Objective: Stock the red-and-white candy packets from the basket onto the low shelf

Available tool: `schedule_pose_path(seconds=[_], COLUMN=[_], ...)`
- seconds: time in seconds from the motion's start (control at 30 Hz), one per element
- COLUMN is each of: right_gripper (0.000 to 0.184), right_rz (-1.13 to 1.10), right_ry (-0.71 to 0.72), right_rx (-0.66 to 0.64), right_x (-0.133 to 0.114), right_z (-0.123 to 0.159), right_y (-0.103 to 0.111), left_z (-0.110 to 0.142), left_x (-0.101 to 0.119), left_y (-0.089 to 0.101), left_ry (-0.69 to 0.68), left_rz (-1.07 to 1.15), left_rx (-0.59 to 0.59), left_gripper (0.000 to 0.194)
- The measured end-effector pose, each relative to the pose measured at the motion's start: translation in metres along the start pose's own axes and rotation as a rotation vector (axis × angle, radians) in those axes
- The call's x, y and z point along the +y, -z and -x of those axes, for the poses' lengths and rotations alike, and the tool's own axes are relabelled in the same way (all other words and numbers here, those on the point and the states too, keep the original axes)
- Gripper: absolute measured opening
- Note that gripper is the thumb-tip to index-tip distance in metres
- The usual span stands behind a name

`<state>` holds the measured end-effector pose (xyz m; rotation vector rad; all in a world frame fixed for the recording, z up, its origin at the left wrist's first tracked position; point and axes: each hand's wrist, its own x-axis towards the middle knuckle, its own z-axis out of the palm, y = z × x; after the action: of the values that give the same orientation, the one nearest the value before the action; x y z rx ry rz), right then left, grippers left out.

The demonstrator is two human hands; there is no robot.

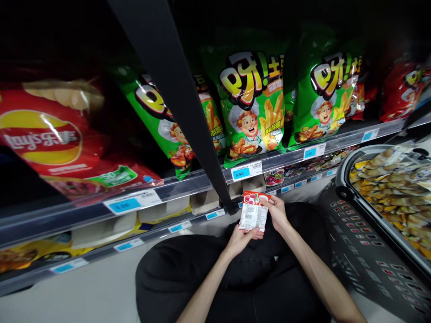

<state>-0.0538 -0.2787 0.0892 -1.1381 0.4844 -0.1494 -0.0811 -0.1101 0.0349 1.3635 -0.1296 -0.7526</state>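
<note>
Shelves [286,158] crossed the upper frame; below centre, a packet [252,215] pointed lengthwise up-frame, left hand [239,240] gripping its bottom, right hand [277,213] pinching its upper-right corner.

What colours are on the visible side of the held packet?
The packet is mostly white, red along the top, best seen in the head view.
</note>
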Motion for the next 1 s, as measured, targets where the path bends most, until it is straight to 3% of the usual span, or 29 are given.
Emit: schedule_pose_path(seconds=[0.23, 1.0], right_gripper=[0.035, 0.036], right_rz=[0.018, 0.037], right_ry=[-0.003, 0.01], right_rx=[-0.009, 0.021], right_x=[0.004, 0.004], right_z=[-0.001, -0.001], right_y=[0.003, 0.003], left_z=[-0.002, 0.004], left_x=[-0.004, 0.009], left_y=[0.002, 0.004], left_ry=[-0.077, -0.095], left_rz=[-0.104, -0.12], left_rx=[-0.005, -0.076], left_gripper=[0.06, 0.053])
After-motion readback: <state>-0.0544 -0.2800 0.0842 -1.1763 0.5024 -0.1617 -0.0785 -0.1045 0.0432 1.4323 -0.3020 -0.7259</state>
